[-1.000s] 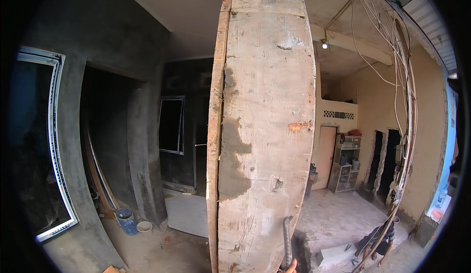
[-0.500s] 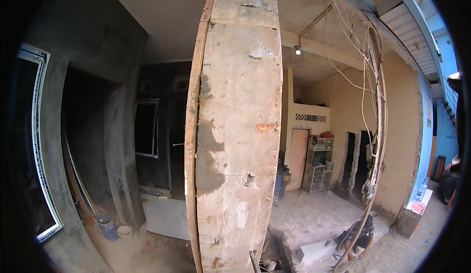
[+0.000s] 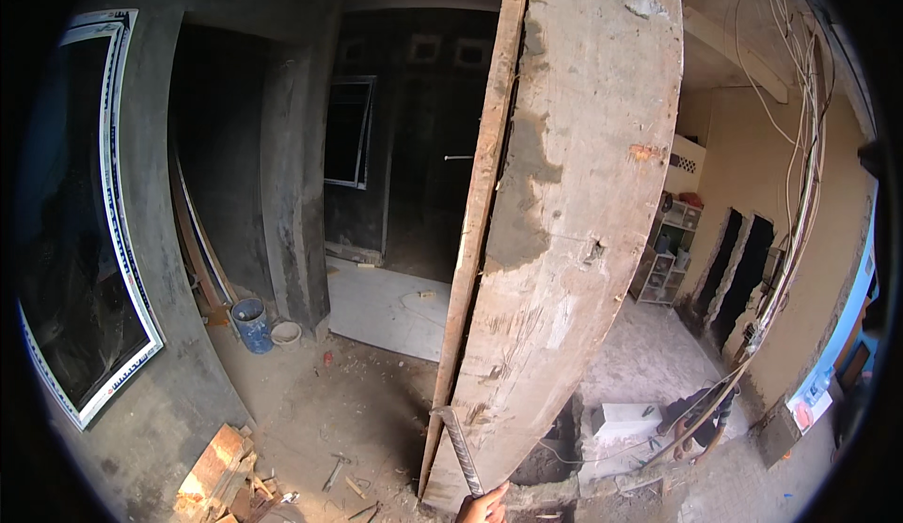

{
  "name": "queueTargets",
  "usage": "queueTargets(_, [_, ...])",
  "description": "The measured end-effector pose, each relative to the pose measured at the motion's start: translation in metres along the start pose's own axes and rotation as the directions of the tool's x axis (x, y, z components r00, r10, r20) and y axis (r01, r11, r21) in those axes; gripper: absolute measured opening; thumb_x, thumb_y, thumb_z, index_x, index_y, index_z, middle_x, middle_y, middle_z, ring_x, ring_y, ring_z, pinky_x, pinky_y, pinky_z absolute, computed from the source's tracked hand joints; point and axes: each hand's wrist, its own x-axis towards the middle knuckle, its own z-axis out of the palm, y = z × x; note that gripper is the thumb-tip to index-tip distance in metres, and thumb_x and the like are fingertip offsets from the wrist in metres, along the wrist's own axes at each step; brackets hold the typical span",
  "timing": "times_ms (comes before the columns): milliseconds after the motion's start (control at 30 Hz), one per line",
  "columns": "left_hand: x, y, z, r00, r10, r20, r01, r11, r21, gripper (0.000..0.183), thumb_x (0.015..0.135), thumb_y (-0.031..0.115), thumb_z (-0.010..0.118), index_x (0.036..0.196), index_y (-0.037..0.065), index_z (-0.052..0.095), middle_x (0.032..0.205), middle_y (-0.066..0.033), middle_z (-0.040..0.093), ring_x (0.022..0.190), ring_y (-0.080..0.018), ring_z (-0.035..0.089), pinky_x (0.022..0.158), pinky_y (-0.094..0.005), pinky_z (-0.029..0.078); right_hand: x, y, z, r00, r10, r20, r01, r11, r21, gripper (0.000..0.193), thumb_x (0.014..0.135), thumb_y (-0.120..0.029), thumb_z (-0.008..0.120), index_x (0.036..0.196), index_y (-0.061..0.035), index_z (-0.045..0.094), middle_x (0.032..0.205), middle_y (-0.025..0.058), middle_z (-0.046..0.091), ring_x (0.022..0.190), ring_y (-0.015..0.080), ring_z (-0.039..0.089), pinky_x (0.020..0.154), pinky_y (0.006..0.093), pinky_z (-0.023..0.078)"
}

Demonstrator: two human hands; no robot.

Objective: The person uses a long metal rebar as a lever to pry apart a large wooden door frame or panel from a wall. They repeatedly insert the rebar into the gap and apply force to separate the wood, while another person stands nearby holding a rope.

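My right hand (image 3: 483, 506) shows at the lower edge, its fingers wrapped round the lower part of a ribbed steel bar (image 3: 463, 452). The bar points upward, and its bent top end lies against or just in front of the wooden board (image 3: 482, 184) along the left edge of a concrete column (image 3: 583, 213). Whether the tip touches the board I cannot tell. A dark gap runs between board and column, and a nail (image 3: 458, 157) sticks out of the board's left side. My left hand is out of view.
Broken wood pieces (image 3: 218, 471) and a hammer (image 3: 334, 473) lie on the floor at lower left. A blue bucket (image 3: 252, 327) and a pale bucket (image 3: 286, 336) stand by the grey wall. A crouching person (image 3: 698, 419) works beyond the column, near hanging cables (image 3: 800, 213).
The view has turned left and downward, so the column now sits further right and leans. My right hand has come into sight with the bar, of which only the end showed before.
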Motion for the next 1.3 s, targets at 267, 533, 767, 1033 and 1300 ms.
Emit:
queueTargets(267, [-0.034, 0.067, -0.154, 0.991, 0.035, 0.128, -0.036, 0.999, 0.005, 0.064, 0.11, 0.049, 0.049, 0.059, 0.02, 0.025, 0.049, 0.0015, 0.03, 0.047, -0.0137, 0.036, 0.075, -0.0337, 0.047, 0.011, -0.078, 0.101, 0.983, -0.04, 0.181, 0.056, 0.995, -0.083, 0.028, 0.08, -0.028, 0.079, 0.083, -0.0005, 0.076, 0.068, 0.0246, 0.067, 0.061, 0.0398, 0.069, 0.059, 0.0444, 0.052])
queueTargets(533, [-0.055, 0.158, -0.308, 0.996, 0.047, 0.07, -0.052, 0.996, 0.074, 0.057, 0.114, 0.037, 0.038, 0.062, 0.016, 0.026, 0.053, 0.0, 0.029, 0.053, -0.016, 0.037, 0.079, -0.0373, 0.046, 0.025, -0.16, 0.248, 0.9, -0.098, 0.426, 0.139, 0.988, -0.067, 0.022, 0.076, -0.016, 0.073, 0.093, -0.0033, 0.077, 0.077, 0.0238, 0.07, 0.072, 0.0389, 0.071, 0.07, 0.0442, 0.056])
queueTargets(767, [-0.065, 0.212, -0.383, 0.973, 0.232, -0.005, -0.231, 0.969, -0.082, 0.058, 0.114, 0.031, 0.043, 0.062, 0.016, 0.025, 0.054, 0.0011, 0.03, 0.054, -0.0147, 0.038, 0.076, -0.035, 0.046, 0.078, -0.241, 0.307, 0.836, -0.185, 0.517, 0.235, 0.971, -0.033, 0.022, 0.079, -0.017, 0.074, 0.095, -0.0023, 0.076, 0.083, 0.024, 0.071, 0.079, 0.0429, 0.072, 0.07, 0.0456, 0.057])
queueTargets(1033, [-0.052, 0.252, -0.438, 0.92, 0.372, -0.126, -0.379, 0.924, -0.04, 0.056, 0.115, 0.025, 0.039, 0.061, 0.015, 0.027, 0.055, 0.0001, 0.032, 0.055, -0.0155, 0.039, 0.078, -0.0372, 0.046, 0.146, -0.281, 0.374, 0.767, -0.289, 0.572, 0.329, 0.944, 0.036, 0.021, 0.078, -0.017, 0.075, 0.095, -0.0048, 0.077, 0.085, 0.0231, 0.072, 0.082, 0.0433, 0.071, 0.073, 0.0456, 0.057])
queueTargets(1300, [0.055, 0.305, -0.479, 0.942, 0.326, -0.079, -0.324, 0.945, 0.033, 0.056, 0.112, 0.02, 0.043, 0.058, 0.013, 0.03, 0.054, -0.0004, 0.034, 0.054, -0.0165, 0.041, 0.075, -0.0381, 0.047, 0.241, -0.301, 0.444, 0.794, -0.175, 0.582, 0.198, 0.98, 0.024, 0.022, 0.082, -0.022, 0.076, 0.092, -0.0033, 0.075, 0.08, 0.0265, 0.068, 0.075, 0.0463, 0.067, 0.069, 0.0456, 0.053])
